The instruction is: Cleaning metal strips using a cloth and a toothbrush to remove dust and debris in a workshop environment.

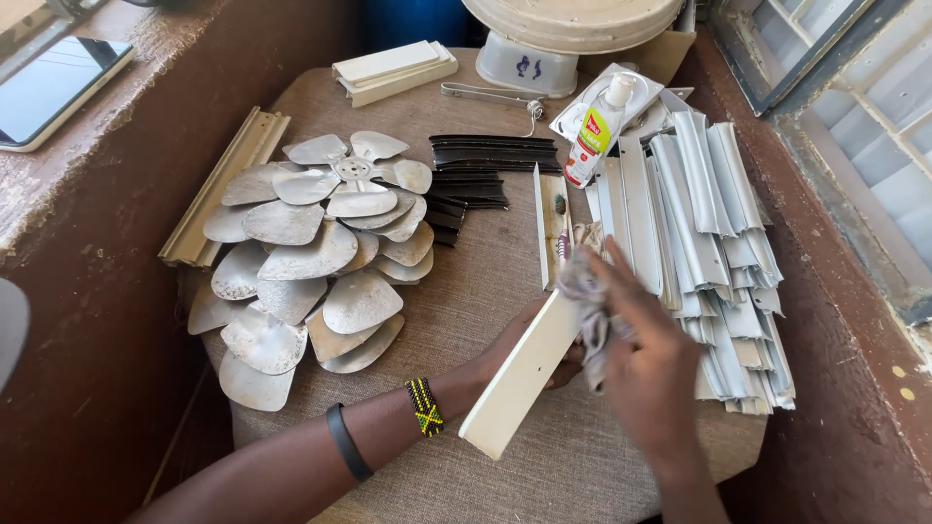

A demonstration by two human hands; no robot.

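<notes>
My left hand (pixel 524 342) grips a long cream-coloured slat (pixel 519 380) from underneath, holding it tilted over the cloth-covered table (pixel 505 281). A black band and a beaded bracelet sit on that wrist. My right hand (pixel 646 354) presses a crumpled grey rag (pixel 585 301) against the slat's upper end. Just right of my hands lies a big stack of pale grey slats (pixel 723 223).
Several metal fan blades (pixel 311 252) are piled at left beside a beige rail (pixel 223 184). Black strips (pixel 481 165), a clear bottle with a white cap (pixel 595 131), cream blocks (pixel 393 70) and a fan base (pixel 529 63) lie beyond. A phone (pixel 53 87) rests on the left ledge.
</notes>
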